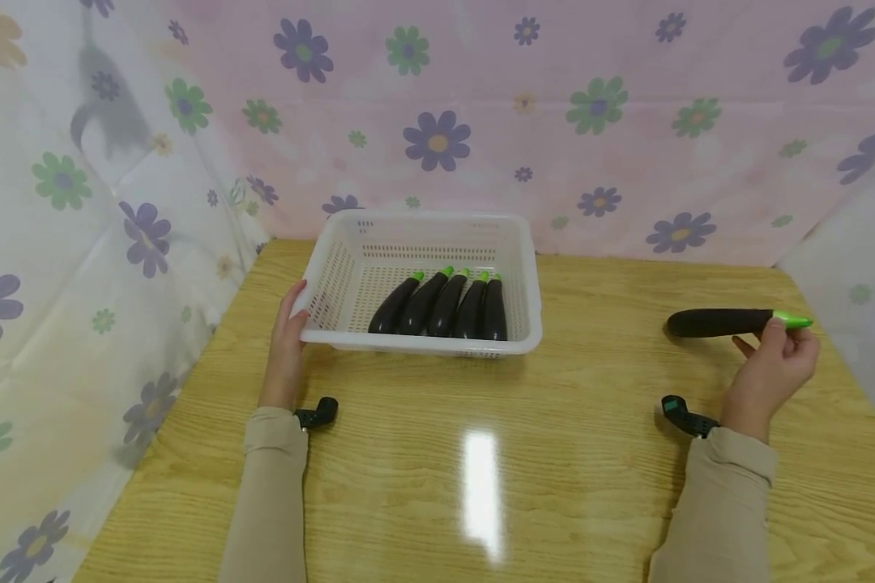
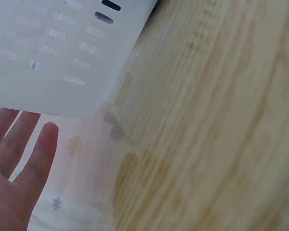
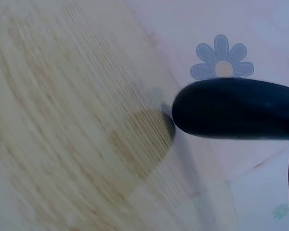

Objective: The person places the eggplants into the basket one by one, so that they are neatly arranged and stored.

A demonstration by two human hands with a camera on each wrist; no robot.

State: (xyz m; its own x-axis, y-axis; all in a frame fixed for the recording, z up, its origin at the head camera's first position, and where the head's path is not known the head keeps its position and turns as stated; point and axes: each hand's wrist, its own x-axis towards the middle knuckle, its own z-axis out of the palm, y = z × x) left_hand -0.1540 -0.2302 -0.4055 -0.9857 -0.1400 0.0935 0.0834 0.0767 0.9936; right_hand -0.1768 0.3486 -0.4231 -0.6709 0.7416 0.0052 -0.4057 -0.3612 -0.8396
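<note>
Eggplant (image 1: 722, 322) is hovering just above the wooden table (image 1: 554, 453), right hand (image 1: 773, 372) pinching its green stem end between fingertips (image 1: 777, 324), body extending leftward. Left hand (image 1: 286, 340) is resting straight-fingered against the white basket (image 1: 528, 279), which is holding five eggplants (image 1: 441, 306).

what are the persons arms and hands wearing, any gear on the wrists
Both arms wear long beige sleeves, left sleeve and right sleeve, ending at the wrists. The left hand and right hand are bare, with no gloves or rings visible. Each wrist carries a small black device: the left wrist device, and the right wrist device with a teal spot.
</note>
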